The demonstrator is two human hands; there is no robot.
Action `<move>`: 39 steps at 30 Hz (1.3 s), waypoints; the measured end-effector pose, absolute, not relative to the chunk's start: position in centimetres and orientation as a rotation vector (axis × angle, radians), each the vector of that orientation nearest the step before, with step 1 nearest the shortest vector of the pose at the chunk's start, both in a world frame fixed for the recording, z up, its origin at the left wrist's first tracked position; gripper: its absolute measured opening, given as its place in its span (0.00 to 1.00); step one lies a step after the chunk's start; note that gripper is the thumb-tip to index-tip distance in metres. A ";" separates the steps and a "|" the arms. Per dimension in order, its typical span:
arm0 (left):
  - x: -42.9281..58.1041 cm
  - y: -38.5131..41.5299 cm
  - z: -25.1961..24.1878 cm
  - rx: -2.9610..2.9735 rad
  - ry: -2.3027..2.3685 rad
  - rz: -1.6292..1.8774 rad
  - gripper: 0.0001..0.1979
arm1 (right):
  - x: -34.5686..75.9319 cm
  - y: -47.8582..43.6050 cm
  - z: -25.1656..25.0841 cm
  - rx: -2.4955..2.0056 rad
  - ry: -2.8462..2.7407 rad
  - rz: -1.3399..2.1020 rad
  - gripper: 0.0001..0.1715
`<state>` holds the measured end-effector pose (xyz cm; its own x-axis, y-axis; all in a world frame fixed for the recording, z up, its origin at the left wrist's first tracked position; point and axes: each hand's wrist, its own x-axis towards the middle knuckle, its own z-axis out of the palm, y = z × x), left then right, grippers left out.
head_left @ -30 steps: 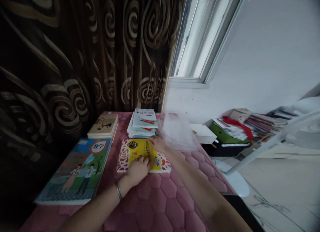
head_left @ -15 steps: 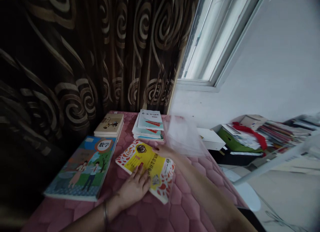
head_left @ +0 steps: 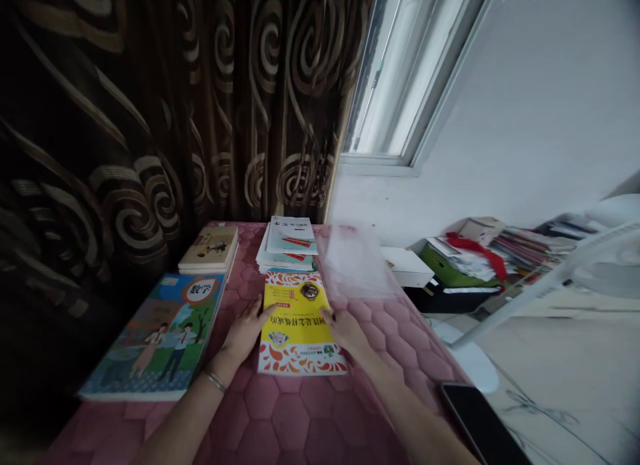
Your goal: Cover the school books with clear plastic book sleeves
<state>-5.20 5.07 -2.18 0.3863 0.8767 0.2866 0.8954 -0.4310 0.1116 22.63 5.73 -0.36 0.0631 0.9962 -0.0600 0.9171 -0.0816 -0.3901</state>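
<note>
A yellow book (head_left: pixel 297 325) with red and white patterned ends lies flat on the pink padded cover (head_left: pixel 287 418), its title upside down. My left hand (head_left: pixel 245 328) holds its left edge, thumb on the cover. At the right edge, my right hand (head_left: pixel 347 328) grips it the same way. Just behind are stacked white and teal booklets (head_left: pixel 293 241). To the left lies a large blue and green math book (head_left: pixel 160 338), with tan books (head_left: pixel 210 248) behind it.
Clear plastic sheets (head_left: pixel 355 261) lie at the back right. A dark phone (head_left: pixel 483 421) rests at the near right edge. Beyond are a white box (head_left: pixel 407 268), heaped papers (head_left: pixel 463 258) and a white fan (head_left: pixel 545 285). A patterned curtain (head_left: pixel 240 105) hangs behind.
The yellow book has turned from a slant to nearly straight, close to the booklets. My left hand has moved from its cover to its left edge, my right to its right edge. The view has shifted slightly.
</note>
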 end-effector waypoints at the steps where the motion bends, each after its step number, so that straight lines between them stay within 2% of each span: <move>1: -5.1 5.3 -1.9 -2.598 -1.716 -0.503 0.34 | 22.4 5.8 -0.2 -2.119 -1.928 0.458 0.30; 8: -4.7 5.4 -1.0 -2.684 -1.951 -0.847 0.30 | 22.1 5.1 -0.2 -2.125 -1.849 0.432 0.28; 12: -4.7 4.5 -0.6 -2.604 -2.115 -1.016 0.30 | 23.2 3.1 -0.7 -1.788 -1.826 0.406 0.17; 16: -5.2 1.6 -0.4 -2.471 -2.172 -1.223 0.20 | 24.7 0.7 -1.7 -1.499 -1.829 0.525 0.18; 19: -5.2 -0.7 -0.5 -2.523 -2.293 -1.243 0.15 | 24.9 -0.4 -2.3 -1.462 -1.838 0.509 0.20; 28: -4.5 -1.7 -0.4 -2.430 -2.508 -1.221 0.14 | 24.1 -0.4 -3.1 -1.443 -1.782 0.405 0.19; 32: -4.7 -1.6 -0.7 -2.458 -2.409 -1.185 0.13 | 24.1 -0.2 -3.6 -1.421 -1.763 0.382 0.18; 36: -4.5 -2.2 -1.1 -2.440 -2.012 -1.243 0.13 | 24.1 -0.6 -3.0 -1.436 -1.794 0.324 0.17; 39: -3.7 -3.4 -1.1 -2.509 -1.688 -1.161 0.14 | 23.4 -2.0 -1.9 -1.412 -1.902 0.241 0.12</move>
<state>-3.66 -3.43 -1.10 0.2020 0.8402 0.5032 0.7705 -0.4535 0.4480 23.35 -2.03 -1.92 -0.1178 0.8865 0.4474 0.7469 0.3760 -0.5484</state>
